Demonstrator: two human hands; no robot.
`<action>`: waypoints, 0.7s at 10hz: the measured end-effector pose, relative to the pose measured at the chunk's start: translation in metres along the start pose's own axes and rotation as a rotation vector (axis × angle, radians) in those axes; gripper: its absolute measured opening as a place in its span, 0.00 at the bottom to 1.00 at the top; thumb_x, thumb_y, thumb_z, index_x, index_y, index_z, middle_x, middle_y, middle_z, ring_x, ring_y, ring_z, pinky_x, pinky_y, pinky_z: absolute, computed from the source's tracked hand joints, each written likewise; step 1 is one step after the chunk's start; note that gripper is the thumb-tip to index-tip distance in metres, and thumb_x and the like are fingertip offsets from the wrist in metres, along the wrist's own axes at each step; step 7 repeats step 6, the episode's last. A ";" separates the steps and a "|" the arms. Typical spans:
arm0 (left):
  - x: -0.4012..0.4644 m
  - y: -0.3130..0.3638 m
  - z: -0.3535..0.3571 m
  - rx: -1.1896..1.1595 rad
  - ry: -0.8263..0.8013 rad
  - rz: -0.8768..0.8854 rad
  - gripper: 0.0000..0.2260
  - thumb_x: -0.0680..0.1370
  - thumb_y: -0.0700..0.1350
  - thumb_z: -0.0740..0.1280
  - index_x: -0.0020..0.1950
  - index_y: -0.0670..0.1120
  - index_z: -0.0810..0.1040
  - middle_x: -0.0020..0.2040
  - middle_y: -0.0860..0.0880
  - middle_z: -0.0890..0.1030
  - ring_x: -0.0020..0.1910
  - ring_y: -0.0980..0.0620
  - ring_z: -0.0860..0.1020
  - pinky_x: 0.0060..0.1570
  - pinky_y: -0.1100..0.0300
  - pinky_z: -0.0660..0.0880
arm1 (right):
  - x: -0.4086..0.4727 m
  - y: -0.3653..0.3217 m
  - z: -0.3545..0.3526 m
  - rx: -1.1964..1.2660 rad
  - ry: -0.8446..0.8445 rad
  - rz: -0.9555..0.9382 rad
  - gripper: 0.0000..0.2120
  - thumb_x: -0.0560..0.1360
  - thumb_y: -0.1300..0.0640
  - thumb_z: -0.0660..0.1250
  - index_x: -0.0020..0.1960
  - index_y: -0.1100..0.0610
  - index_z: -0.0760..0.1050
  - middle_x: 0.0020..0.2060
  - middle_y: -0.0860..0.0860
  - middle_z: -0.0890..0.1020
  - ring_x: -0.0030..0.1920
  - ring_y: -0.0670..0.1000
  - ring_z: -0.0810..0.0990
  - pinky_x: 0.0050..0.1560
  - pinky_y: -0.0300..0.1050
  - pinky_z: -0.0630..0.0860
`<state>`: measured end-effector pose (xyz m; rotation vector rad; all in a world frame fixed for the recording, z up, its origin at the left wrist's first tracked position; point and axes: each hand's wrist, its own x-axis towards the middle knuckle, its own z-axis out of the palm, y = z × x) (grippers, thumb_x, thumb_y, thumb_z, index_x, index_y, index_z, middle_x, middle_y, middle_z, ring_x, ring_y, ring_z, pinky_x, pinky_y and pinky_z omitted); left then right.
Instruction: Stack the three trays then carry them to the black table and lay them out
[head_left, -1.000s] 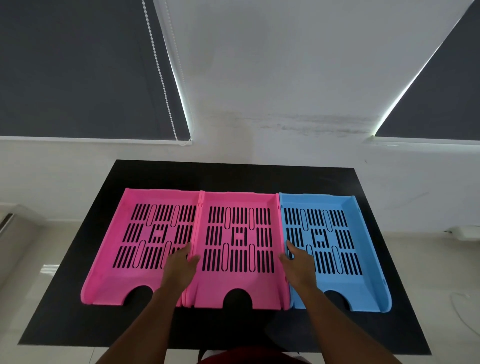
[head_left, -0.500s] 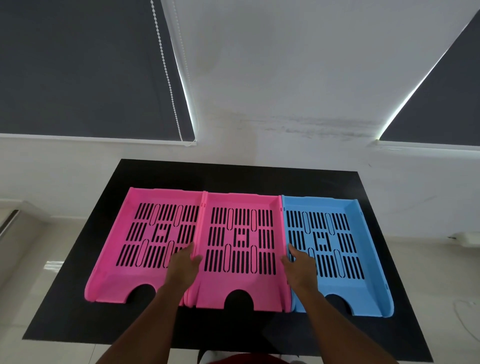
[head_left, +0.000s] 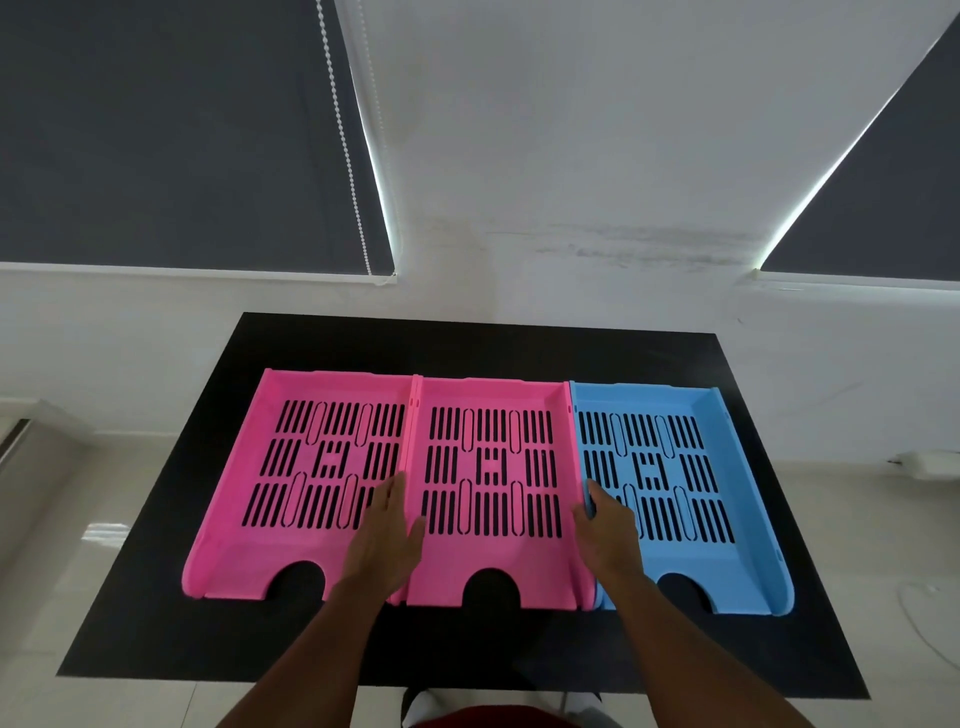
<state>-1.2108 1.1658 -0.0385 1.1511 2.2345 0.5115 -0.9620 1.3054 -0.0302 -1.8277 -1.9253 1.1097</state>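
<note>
Three slotted trays lie side by side on the black table (head_left: 467, 345): a left pink tray (head_left: 231, 545), a middle pink tray (head_left: 493, 397) and a blue tray (head_left: 753, 564) on the right. My left hand (head_left: 384, 540) straddles the seam between the two pink trays, with the thumb inside the middle tray and the fingers in the left one. Across the seam between the middle tray and the blue tray lies my right hand (head_left: 608, 535), its fingers in the blue tray. Both hands clasp the middle tray's side walls. All trays rest flat on the table.
The table stands against a white wall with dark blinds on both sides and a bead cord (head_left: 345, 156). Pale tiled floor surrounds it. A white adapter (head_left: 930, 462) and cable lie on the floor at right. My shoes (head_left: 423, 704) show under the near edge.
The view has shifted slightly. Both hands stay at the middle tray's side walls, and the trays have not moved on the table.
</note>
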 end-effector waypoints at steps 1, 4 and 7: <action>-0.001 -0.001 0.001 -0.032 0.000 -0.002 0.34 0.81 0.48 0.64 0.81 0.47 0.48 0.81 0.44 0.51 0.77 0.42 0.61 0.72 0.42 0.63 | -0.002 -0.002 0.000 0.024 -0.006 0.007 0.16 0.82 0.61 0.60 0.67 0.67 0.73 0.53 0.59 0.82 0.50 0.55 0.83 0.57 0.53 0.82; -0.005 0.018 0.008 0.210 0.240 0.229 0.23 0.78 0.45 0.65 0.73 0.43 0.68 0.72 0.43 0.70 0.73 0.45 0.68 0.74 0.49 0.62 | -0.003 0.001 -0.008 0.058 -0.008 0.000 0.21 0.82 0.59 0.62 0.74 0.62 0.69 0.64 0.60 0.80 0.64 0.59 0.80 0.67 0.55 0.76; -0.022 0.028 0.041 0.304 0.118 0.361 0.22 0.80 0.47 0.62 0.74 0.45 0.69 0.74 0.45 0.71 0.76 0.46 0.65 0.76 0.51 0.54 | -0.002 0.008 -0.027 0.057 0.037 0.021 0.23 0.82 0.57 0.62 0.76 0.61 0.67 0.70 0.59 0.75 0.69 0.57 0.76 0.69 0.53 0.73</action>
